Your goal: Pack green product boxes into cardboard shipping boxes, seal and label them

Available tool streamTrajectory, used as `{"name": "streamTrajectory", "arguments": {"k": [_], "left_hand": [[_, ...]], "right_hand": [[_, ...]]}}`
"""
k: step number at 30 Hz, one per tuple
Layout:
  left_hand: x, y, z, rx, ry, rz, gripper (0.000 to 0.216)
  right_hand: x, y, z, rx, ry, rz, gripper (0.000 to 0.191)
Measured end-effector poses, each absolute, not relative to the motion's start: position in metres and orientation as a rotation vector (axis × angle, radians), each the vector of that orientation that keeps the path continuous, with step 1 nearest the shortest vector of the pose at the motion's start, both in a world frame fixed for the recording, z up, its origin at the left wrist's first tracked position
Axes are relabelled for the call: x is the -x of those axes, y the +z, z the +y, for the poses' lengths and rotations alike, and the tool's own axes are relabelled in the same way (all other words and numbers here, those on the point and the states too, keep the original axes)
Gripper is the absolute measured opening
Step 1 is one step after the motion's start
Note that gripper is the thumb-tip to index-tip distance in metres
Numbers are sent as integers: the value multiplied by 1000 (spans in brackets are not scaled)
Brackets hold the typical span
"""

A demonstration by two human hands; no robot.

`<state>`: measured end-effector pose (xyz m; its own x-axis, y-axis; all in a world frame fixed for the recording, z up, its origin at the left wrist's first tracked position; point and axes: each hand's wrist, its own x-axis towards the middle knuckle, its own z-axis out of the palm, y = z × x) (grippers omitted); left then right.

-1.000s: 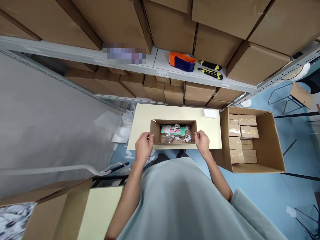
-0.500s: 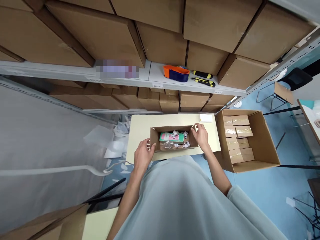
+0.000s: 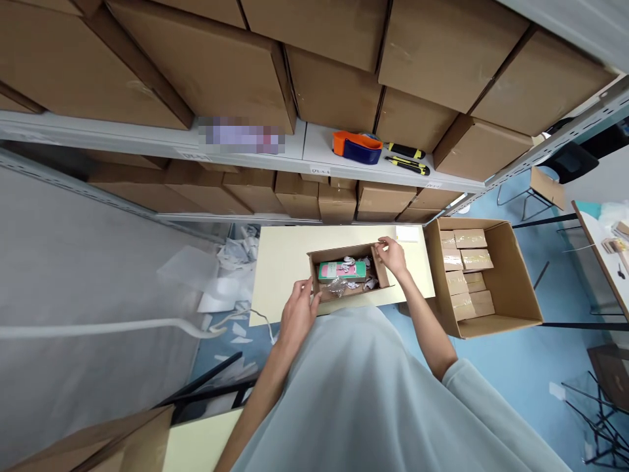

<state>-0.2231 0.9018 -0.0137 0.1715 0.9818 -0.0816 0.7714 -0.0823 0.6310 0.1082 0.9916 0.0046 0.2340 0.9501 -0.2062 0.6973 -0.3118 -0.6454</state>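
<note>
An open cardboard box (image 3: pixel 339 254) sits slightly turned on the cream tabletop, its inside facing up. In it lie a green and pink carton (image 3: pixel 330 271), crumpled white paper (image 3: pixel 369 282) and a clear crinkled plastic piece (image 3: pixel 336 286). My left hand (image 3: pixel 299 312) is closed on the box's front left corner, with the thumb near the rim. At the back right corner, my right hand (image 3: pixel 392 256) pinches the box's edge between thumb and fingers.
A large open carton (image 3: pixel 515 275) holding several small taped boxes (image 3: pixel 472 237) stands right of the table (image 3: pixel 280 255). Shelves of cardboard boxes rise ahead, with utility knives (image 3: pixel 407 164) and an orange-blue object (image 3: pixel 358 147) on one. Paper scraps (image 3: pixel 236 255) lie left.
The box has turned a little and shifted right, its right end now nearer me. My left hand moved right with it; my right hand stays at the right back corner.
</note>
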Motion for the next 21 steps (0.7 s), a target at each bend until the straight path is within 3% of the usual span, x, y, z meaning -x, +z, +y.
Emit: {"name": "streamTrajectory", "arguments": {"k": [7, 13, 16, 18, 21], "left_hand": [[227, -17, 910, -1933, 425, 1367, 60], [219, -36, 913, -1942, 304, 1256, 72], [215, -45, 917, -1892, 340, 1354, 67], [214, -49, 920, -1829, 444, 1523, 79], [215, -50, 925, -1744, 601, 1762, 97]], "right_hand": [[-97, -9, 963, 1996, 1059, -1422, 42], [-111, -8, 961, 1883, 1306, -1381, 42], [-121, -7, 961, 1842, 1280, -1454, 40], [-128, -9, 958, 1881, 1190, -1553, 42], [-136, -17, 948, 2006, 1035, -1617, 26]]}}
